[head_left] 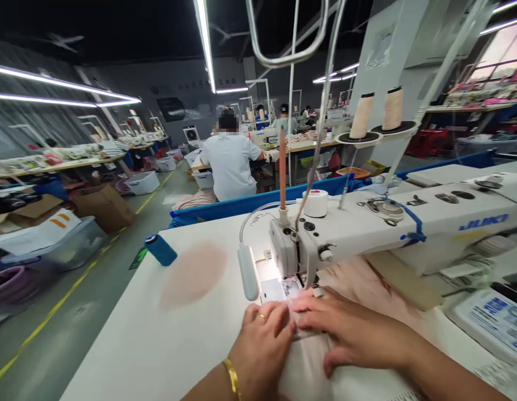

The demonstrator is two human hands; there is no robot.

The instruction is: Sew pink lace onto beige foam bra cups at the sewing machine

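Pressing on thin pale pink fabric (306,362), both hands sit bottom centre of frame, just before the needle end (298,278) of a long white metal sewing machine (388,223). Left hand (262,340), with shiny gold ring (263,318) and wide gold bracelet (232,379): fingers bunched, curled, tips down at the cloth; can't tell if it pinches any. Right hand (350,328): fingers spread, fairly flat, thumb apart, no grip seen. Fabric lies under and between the hands; more pink cloth at lower right, beneath the machine arm. Progress: set-up looks done, cloth placed by the needle end, slim grey-white lamp (247,273) beside it; probably mid-sewing. Stitches not visible, fingers and blur cover the spot, so seam length done unknown. Likely left: cloth on the near side, bottom centre. No finished piece identifiable. Blurred pale pink oval patch (195,273) left of centre on smooth white tabletop (116,340), near blue thread cone (161,249); cut cloth or mark, can't tell.
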